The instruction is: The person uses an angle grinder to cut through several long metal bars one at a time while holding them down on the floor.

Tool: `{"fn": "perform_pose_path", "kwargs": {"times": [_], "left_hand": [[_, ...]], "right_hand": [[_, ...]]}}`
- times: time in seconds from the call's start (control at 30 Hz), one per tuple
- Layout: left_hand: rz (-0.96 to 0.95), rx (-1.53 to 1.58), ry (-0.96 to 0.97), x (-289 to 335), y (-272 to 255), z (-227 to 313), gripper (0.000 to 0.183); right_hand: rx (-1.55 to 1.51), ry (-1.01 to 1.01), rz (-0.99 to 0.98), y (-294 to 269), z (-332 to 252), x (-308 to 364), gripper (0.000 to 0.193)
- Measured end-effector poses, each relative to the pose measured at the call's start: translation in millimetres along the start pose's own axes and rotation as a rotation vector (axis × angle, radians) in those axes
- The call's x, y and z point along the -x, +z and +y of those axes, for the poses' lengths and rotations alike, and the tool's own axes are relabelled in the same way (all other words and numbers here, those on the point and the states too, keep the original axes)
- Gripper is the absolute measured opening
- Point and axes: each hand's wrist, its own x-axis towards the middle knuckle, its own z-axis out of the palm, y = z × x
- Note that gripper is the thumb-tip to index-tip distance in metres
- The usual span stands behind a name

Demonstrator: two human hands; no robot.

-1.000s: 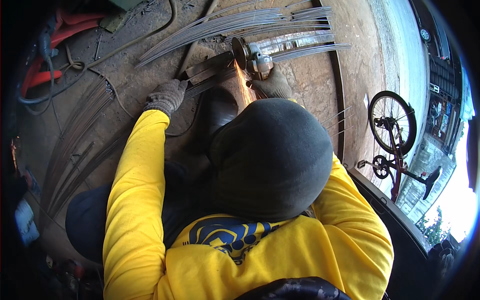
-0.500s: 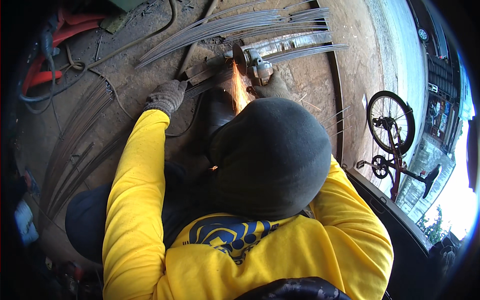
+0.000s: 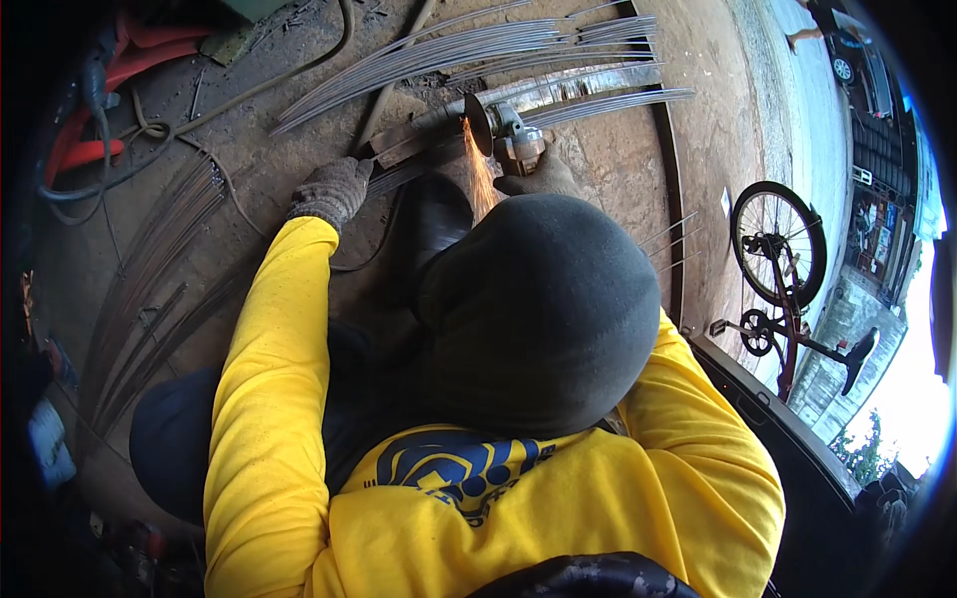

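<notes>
My left hand (image 3: 331, 191), in a grey knit glove, is closed on the ends of a bundle of thin metal rods (image 3: 399, 176) near the ground. My right hand (image 3: 548, 171), also gloved and partly hidden behind my dark-clad raised knee (image 3: 543, 309), grips an angle grinder (image 3: 520, 149). Its dark cutting disc (image 3: 478, 124) stands upright just right of the rods. Orange sparks (image 3: 479, 171) stream down from the disc toward my black boot (image 3: 431, 214). Where the disc meets metal cannot be seen clearly.
More rods (image 3: 429, 62) lie beyond the grinder, with rusty rods (image 3: 150, 259) at left. A hose (image 3: 264, 90) and red-legged stand (image 3: 85, 149) are far left. A metal floor rail (image 3: 670, 179) and bicycle (image 3: 783, 269) are at right.
The spark stream is narrower and the grinder has shifted slightly downward. Someone's legs now show on the road at the far upper right. My left hand has stayed in place.
</notes>
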Motion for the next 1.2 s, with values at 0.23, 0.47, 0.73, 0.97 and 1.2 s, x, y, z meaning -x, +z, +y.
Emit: {"fn": "perform_pose_path", "kwargs": {"times": [0.23, 0.47, 0.73, 0.97, 1.2], "left_hand": [[0.002, 0.001, -0.001, -0.5, 0.6, 3.4, 0.059], [-0.015, -0.008, 0.01, -2.7, 4.7, -0.7, 0.06], [-0.001, 0.031, -0.007, 3.8, 3.8, -0.6, 0.063], [0.048, 0.053, 0.032, 2.6, 4.0, 12.5, 0.054], [0.104, 0.019, 0.059, 10.8, 2.0, 15.3, 0.036]], "right_hand": [[-0.068, -0.059, 0.012, 3.8, 11.7, -13.4, 0.101], [-0.024, -0.079, 0.022, 5.5, 10.8, -20.3, 0.099], [-0.297, -0.038, -0.026, 0.4, 12.6, -23.2, 0.083], [-0.702, -0.048, -0.106, 2.5, 46.3, -11.9, 0.059], [-0.75, -0.148, -0.053, -5.7, 53.4, 0.3, 0.057]]}}
